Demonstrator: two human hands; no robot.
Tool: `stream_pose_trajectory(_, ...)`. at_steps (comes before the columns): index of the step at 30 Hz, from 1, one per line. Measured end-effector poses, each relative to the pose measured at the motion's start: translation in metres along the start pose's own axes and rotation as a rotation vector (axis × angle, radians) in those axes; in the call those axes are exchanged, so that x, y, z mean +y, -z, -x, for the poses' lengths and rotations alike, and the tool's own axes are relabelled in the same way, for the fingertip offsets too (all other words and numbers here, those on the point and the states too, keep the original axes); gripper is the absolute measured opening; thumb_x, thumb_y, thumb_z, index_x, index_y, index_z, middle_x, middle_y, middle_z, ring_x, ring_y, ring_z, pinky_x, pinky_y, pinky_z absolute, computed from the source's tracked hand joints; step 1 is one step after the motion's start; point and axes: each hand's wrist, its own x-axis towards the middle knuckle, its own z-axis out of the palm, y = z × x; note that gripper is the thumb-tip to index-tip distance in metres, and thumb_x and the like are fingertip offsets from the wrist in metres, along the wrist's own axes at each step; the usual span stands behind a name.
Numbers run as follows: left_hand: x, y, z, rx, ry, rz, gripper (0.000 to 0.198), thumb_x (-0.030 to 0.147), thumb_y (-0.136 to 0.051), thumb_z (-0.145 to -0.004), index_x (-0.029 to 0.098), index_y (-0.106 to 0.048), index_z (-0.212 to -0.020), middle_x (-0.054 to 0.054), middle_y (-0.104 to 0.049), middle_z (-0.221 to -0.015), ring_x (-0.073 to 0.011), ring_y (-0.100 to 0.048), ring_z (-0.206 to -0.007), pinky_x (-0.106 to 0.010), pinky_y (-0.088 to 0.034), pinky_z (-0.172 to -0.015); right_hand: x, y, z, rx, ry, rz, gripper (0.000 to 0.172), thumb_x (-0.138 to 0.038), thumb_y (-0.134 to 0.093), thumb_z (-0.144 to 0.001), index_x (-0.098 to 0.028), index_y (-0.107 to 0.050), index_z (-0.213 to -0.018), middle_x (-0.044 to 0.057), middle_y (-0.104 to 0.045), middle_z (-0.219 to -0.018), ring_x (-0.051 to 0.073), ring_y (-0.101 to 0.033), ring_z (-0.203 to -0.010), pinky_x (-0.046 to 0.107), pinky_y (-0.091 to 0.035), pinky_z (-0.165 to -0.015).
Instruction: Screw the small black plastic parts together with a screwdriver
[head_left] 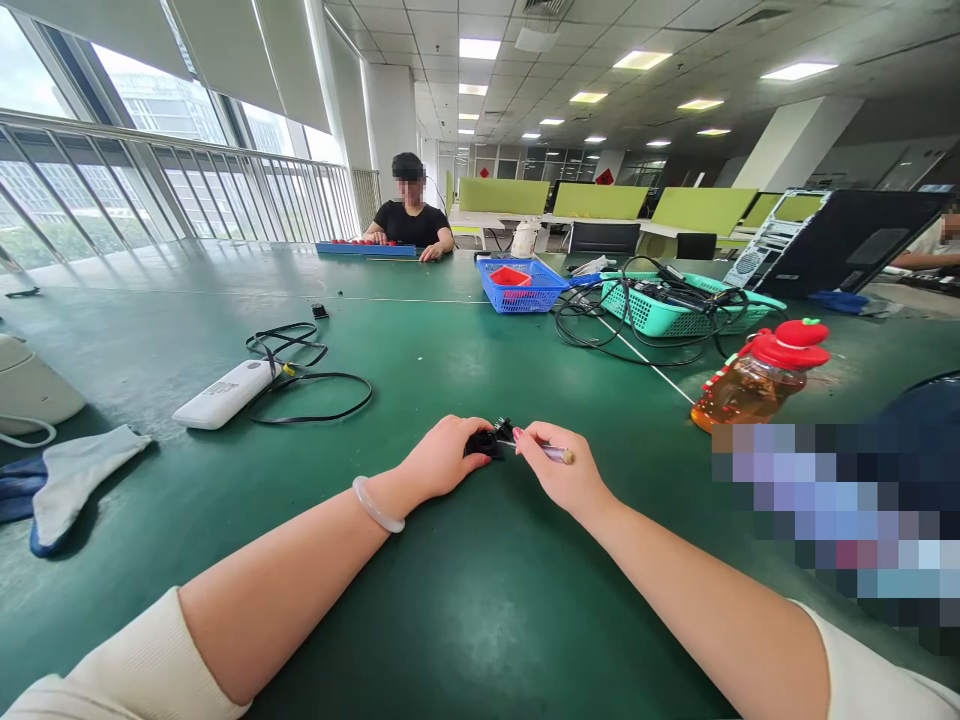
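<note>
My left hand [442, 455] rests on the green table [465, 600] with its fingers closed around a small black part [484, 441]. My right hand [559, 470] pinches a thin tool with a pale handle [553, 453], and its tip touches the black part. The two hands meet at the middle of the table, close to me. A pale bangle [376, 507] sits on my left wrist.
A white power bank [225, 393] with a black cable [311, 385] lies to the left, and a cloth [71, 480] at the far left. A tilted bottle with a red lid [761, 375] lies on the right. Blue basket [521, 285] and teal basket [675, 310] stand behind. A person in black sits at the far end.
</note>
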Motion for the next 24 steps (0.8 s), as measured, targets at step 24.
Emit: stream_pose_trajectory(24, -0.003, 0.004, -0.002, -0.052, -0.039, -0.075, 0.044, 0.035, -0.066, -0.084, 0.021, -0.058, -0.125, -0.009, -0.069, -0.115, -0.0275, -0.061, -0.107, -0.041, -0.049, -0.094, -0.009, -0.003, 0.003, -0.198, 0.332, 0.147, 0.038, -0.034, -0.048, -0.095, -0.022, -0.056, -0.06, -0.002, -0.06, -0.056, 0.014, -0.053, -0.059, 0.035, -0.04, -0.078)
